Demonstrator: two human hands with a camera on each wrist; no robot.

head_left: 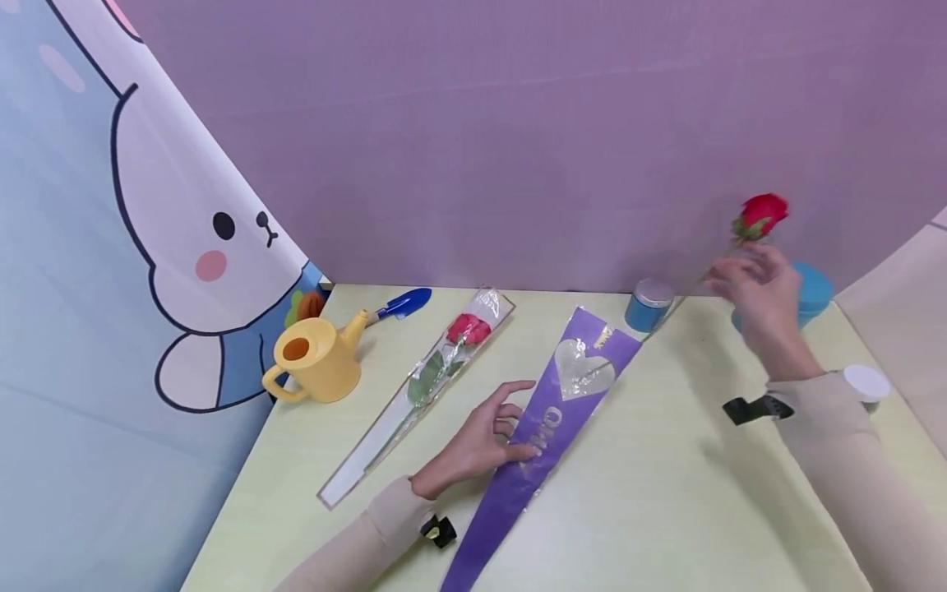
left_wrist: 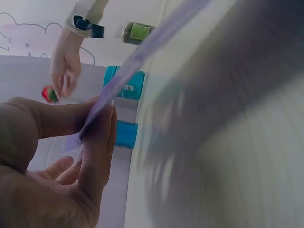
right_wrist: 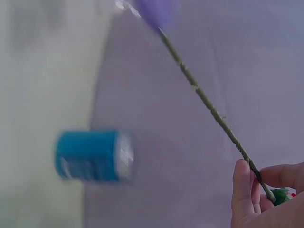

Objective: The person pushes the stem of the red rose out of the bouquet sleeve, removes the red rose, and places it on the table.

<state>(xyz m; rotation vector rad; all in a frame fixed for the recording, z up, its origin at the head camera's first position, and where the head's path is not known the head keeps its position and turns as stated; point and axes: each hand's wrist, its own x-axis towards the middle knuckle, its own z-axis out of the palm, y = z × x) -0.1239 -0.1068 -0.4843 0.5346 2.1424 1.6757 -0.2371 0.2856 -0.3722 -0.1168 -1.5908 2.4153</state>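
At right wrist: rose stem point(right_wrist: 209, 107) pinched | head: stem blurred

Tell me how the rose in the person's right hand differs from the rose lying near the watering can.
The held rose is bare, while the lying rose sits inside a clear sleeve. The right hand pinches the held rose by its stem and keeps it raised, with its lower stem reaching into the purple sleeve; the lying rose rests flat on the table, untouched. Both have red blooms.
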